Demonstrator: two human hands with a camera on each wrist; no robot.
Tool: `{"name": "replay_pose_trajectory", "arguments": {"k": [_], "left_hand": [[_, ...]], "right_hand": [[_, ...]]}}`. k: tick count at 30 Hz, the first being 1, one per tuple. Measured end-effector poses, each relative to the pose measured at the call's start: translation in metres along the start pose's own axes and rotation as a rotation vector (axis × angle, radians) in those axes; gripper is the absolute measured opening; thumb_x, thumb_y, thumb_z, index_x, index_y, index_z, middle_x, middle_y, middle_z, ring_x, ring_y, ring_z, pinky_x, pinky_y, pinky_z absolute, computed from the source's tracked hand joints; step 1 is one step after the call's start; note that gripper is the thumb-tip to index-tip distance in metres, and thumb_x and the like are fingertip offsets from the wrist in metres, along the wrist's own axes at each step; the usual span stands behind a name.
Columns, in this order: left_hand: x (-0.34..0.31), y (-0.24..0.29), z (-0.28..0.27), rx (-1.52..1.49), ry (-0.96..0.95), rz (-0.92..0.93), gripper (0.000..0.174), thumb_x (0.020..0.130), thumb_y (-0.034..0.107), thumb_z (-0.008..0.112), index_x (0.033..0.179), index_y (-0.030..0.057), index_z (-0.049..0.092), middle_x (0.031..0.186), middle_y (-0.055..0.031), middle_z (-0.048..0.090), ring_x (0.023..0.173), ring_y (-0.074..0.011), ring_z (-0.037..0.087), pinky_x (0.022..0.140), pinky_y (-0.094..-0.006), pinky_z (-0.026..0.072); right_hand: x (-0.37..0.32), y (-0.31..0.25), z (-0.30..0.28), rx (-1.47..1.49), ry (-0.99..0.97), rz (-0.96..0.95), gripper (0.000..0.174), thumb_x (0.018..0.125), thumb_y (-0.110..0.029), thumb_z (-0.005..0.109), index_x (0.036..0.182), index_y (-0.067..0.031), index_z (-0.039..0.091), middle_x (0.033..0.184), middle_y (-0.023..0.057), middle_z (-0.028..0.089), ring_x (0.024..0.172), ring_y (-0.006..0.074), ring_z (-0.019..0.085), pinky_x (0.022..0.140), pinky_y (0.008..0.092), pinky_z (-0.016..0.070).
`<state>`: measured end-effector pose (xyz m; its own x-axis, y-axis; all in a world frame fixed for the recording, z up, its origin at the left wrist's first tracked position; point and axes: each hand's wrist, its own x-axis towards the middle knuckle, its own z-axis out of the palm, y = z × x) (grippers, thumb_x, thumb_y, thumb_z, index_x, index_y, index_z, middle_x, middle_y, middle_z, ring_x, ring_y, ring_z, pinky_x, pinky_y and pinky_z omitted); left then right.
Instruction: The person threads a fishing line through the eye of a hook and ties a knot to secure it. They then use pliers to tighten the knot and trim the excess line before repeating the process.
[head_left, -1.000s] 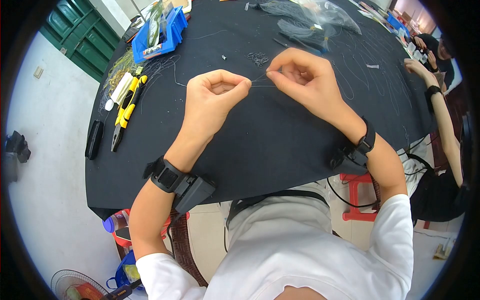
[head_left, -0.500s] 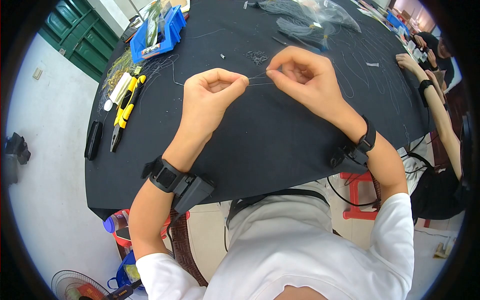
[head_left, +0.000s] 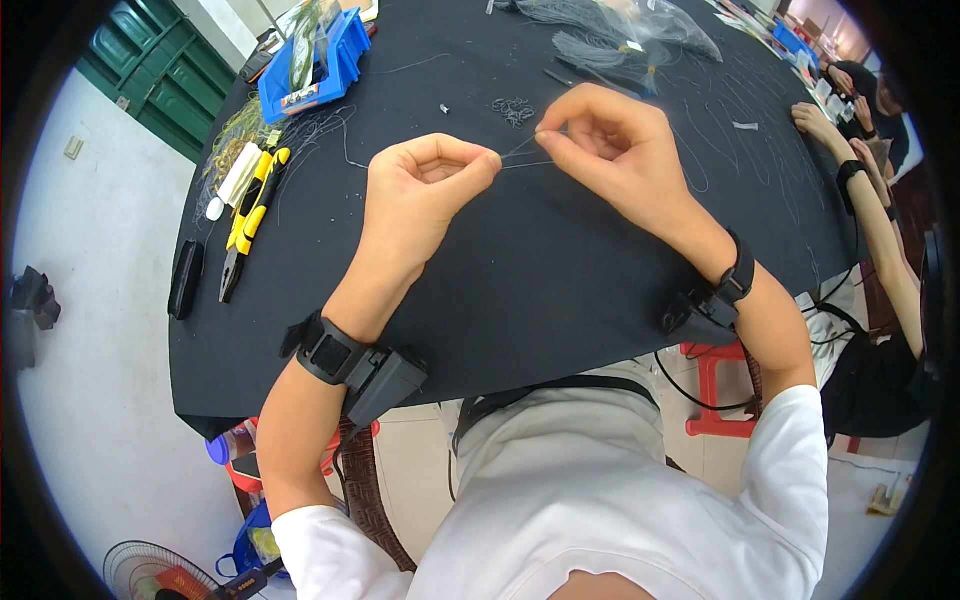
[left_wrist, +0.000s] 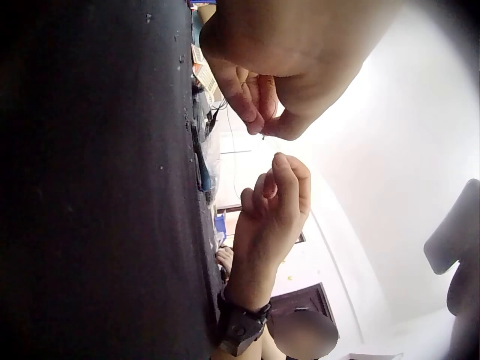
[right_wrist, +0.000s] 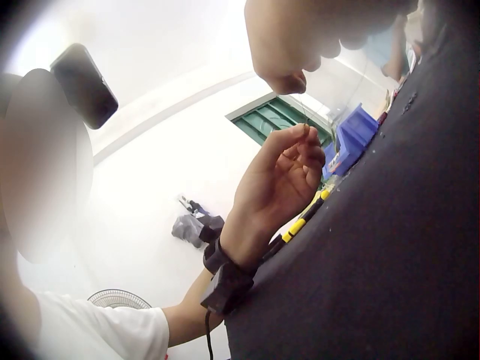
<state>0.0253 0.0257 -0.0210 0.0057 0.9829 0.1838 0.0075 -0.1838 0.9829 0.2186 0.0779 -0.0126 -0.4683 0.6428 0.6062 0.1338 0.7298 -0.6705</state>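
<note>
Above the black-covered table, my left hand point(head_left: 415, 200) pinches a thin clear fishing line point(head_left: 525, 165) between thumb and forefinger. Facing it, a short gap away, my right hand point(head_left: 630, 165) also pinches the line, its other fingers loosely curled. Fine strands cross the gap between the fingertips. In the left wrist view a tiny dark tip shows just under the left fingertips point(left_wrist: 259, 129). From the right wrist, the left hand point(right_wrist: 277, 180) shows thumb and forefinger pressed together. A small pile of dark metal pieces point(head_left: 513, 111) lies on the cloth beyond the hands.
Yellow-and-black pliers point(head_left: 250, 220) lie on the left beside a white tube point(head_left: 240, 175) and tangled line. A blue bin point(head_left: 345, 60) stands behind them. Bundles of clear line point(head_left: 600, 60) lie at the back; another person's arm point(head_left: 885, 230) reaches in from the right.
My right hand has risen slightly away from my body, so the strands between the hands spread a little. The left hand has shifted only slightly. The other person's hand moved left.
</note>
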Motion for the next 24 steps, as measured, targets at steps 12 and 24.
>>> {"name": "replay_pose_trajectory", "arguments": {"k": [12, 24], "left_hand": [[-0.004, 0.008, 0.002, -0.053, -0.122, 0.060, 0.007, 0.078, 0.002, 0.064, 0.083, -0.0024, 0.064, 0.079, -0.0065, 0.064, 0.072, -0.0075, 0.060, 0.066, -0.0179, 0.0473], [-0.001, 0.002, 0.000, -0.188, 0.000, 0.062, 0.010, 0.079, 0.004, 0.064, 0.086, -0.0029, 0.063, 0.082, -0.0076, 0.065, 0.075, -0.0079, 0.060, 0.068, -0.0186, 0.0468]], "right_hand": [[0.004, 0.001, -0.004, 0.524, -0.207, 0.584, 0.007, 0.078, -0.015, 0.062, 0.082, -0.0084, 0.062, 0.060, -0.0081, 0.044, 0.049, -0.0008, 0.031, 0.043, 0.0172, 0.0207], [-0.001, -0.010, 0.008, 0.583, -0.296, 0.559, 0.007, 0.079, -0.010, 0.063, 0.075, -0.0088, 0.057, 0.060, -0.0077, 0.045, 0.048, -0.0007, 0.032, 0.044, 0.0170, 0.0216]]}}
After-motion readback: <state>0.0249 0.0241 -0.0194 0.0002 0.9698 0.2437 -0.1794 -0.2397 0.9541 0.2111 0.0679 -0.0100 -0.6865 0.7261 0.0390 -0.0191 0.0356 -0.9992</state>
